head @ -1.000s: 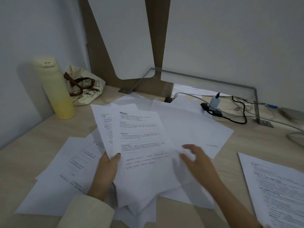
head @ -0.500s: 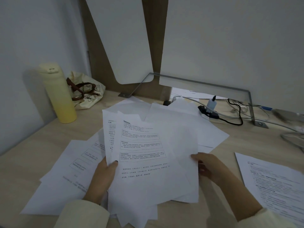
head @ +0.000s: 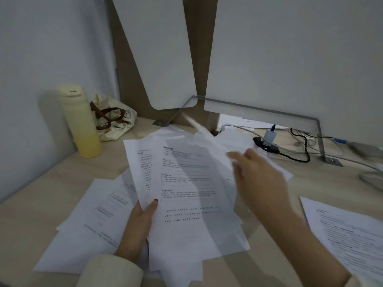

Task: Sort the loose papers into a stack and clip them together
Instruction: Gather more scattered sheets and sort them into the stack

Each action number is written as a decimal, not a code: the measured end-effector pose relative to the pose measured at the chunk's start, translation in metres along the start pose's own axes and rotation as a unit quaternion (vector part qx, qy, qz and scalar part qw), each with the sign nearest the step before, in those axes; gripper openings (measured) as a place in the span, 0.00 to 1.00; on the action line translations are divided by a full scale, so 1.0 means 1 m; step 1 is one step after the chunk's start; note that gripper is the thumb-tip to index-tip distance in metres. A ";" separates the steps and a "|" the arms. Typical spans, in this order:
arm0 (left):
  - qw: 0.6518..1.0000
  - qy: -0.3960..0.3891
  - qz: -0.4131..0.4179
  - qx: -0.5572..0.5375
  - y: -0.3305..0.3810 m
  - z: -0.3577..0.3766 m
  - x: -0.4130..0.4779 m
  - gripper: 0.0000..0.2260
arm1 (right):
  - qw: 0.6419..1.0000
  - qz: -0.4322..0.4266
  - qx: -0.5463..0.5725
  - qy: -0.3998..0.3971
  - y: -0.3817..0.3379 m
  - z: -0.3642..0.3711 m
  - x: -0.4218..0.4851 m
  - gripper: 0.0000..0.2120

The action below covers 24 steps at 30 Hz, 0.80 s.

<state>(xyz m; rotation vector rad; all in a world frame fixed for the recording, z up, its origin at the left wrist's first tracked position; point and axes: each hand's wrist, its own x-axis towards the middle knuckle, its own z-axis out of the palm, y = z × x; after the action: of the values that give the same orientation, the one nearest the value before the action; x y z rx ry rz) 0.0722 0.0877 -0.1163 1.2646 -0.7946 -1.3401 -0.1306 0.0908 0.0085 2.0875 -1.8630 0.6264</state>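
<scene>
Nearest, at 6 o'clock, the left hand (head: 138,228) grips the held sheaf (head: 186,193). Its thumb presses on the printed top page and the other fingers are tucked beneath. The pages are fanned unevenly, with their long axis running from 6 toward 12 o'clock. Under the sheaf and out to 9 o'clock, loose pages (head: 93,220) overlap flat on the table (head: 31,193). At 4 o'clock a separate printed sheet (head: 342,235) lies well apart from the sheaf.

The right hand (head: 259,183) hovers over the sheaf's right edge, at 2 o'clock from the left thumb, with its fingers (head: 234,156) pointing toward 10 o'clock. A raised sheet (head: 199,127) slants up from those fingertips toward 11 o'clock. Blur hides whether they pinch it or only brush it, so I cannot tell the grip.

By my judgement, the coming move turns on this: the raised sheet lies just beyond the right fingers, above the sheaf's far end and roughly in line with it, so the right hand is the nearer one to lay it on top. Gathering looks partway done, and no clip shows.

Farther off are blank pages (head: 238,139) at 1 o'clock, cables (head: 294,156) at 2 o'clock, and a yellow bottle (head: 80,125) beside a cloth bag (head: 116,123) at 10 o'clock
</scene>
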 end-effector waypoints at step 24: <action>0.997 0.014 0.053 0.045 -0.004 0.007 0.001 0.14 | 0.876 0.108 0.400 -0.248 -0.082 0.112 -0.034 0.24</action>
<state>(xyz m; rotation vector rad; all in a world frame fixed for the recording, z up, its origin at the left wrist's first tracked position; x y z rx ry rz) 0.0647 0.0862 -0.1191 1.2894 -0.8980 -1.2106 -0.0372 0.0784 -0.0988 2.7653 -2.4281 1.1668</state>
